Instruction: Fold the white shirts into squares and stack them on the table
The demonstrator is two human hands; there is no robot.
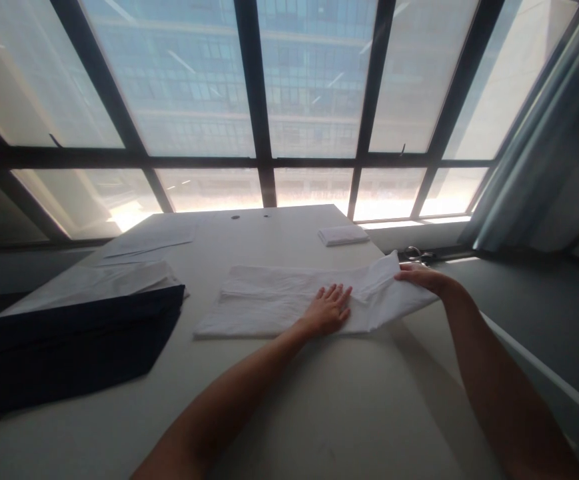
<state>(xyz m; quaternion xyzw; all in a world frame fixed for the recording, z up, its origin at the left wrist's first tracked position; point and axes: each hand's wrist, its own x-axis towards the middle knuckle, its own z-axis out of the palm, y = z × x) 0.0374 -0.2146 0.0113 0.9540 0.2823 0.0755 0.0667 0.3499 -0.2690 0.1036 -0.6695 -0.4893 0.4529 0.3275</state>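
A white cloth (264,300), folded into a long strip, lies across the table in front of me. My left hand (328,310) rests flat on it with the fingers spread. At the cloth's right end, my right hand (422,277) grips the edge and holds that end raised off the table. The fabric slopes up and creases between my two hands. The fingers of my right hand are partly hidden by the cloth.
On the white table (319,413) lie a dark navy cloth (69,340) and pale fabric (114,280) at the left, white sheets (154,237) behind them, and a small folded white cloth (342,235) at the back right. Windows and a grey curtain (534,153) stand beyond.
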